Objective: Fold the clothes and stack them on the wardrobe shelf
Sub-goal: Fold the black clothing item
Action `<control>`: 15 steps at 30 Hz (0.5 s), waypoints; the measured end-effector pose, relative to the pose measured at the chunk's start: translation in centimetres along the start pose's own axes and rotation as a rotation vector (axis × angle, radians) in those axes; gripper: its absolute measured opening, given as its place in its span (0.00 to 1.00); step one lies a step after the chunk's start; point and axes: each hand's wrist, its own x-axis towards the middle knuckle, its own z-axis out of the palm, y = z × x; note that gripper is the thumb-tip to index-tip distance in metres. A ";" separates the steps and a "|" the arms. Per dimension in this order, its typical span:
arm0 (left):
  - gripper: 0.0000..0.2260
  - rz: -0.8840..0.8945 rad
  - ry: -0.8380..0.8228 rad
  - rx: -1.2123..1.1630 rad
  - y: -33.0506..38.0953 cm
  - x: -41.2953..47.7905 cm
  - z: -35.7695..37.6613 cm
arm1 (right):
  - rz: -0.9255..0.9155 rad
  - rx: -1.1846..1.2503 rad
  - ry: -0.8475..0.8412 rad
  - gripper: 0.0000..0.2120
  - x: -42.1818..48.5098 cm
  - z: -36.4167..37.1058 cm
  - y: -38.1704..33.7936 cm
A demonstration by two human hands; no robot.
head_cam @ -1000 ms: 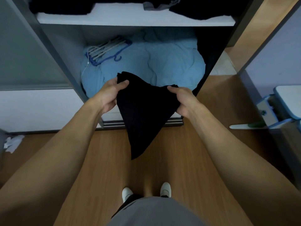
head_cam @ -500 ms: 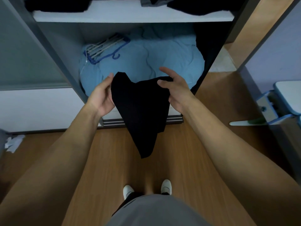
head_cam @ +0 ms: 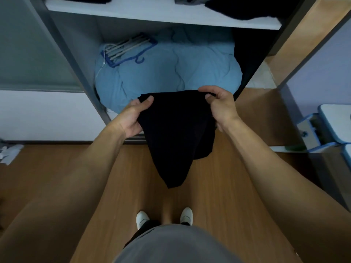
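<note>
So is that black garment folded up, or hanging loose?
Hanging loose. The left hand and right hand grip the black garment by its top edge; the rest droops to a point over the floor.

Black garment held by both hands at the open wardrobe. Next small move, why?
Probably bring the hands together to fold it in half: the left hand and right hand each grip a top corner of the black garment, which hangs loose to a point.

White shelf bearing dark clothes, blue quilt below (hangers atop)
</note>
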 end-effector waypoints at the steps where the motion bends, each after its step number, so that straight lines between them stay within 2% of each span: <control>1: 0.10 0.001 -0.019 -0.020 0.0 -0.1 0.1 | -0.008 0.019 0.008 0.14 0.1 0.1 0.0; 5: 0.15 -0.023 -0.091 -0.074 0.5 -0.1 0.3 | 0.008 0.248 -0.087 0.14 0.0 -0.1 -0.1; 7: 0.18 -0.028 -0.089 0.031 0.8 0.2 0.3 | 0.009 0.323 -0.174 0.16 -0.2 -0.4 -0.1; 9: 0.16 -0.025 -0.047 0.150 1.1 0.6 0.5 | -0.008 0.271 -0.210 0.17 -0.5 -0.2 0.0; 15: 0.16 -0.026 0.062 0.225 1.9 1.0 0.4 | -0.053 0.060 0.041 0.15 0.0 0.4 -0.1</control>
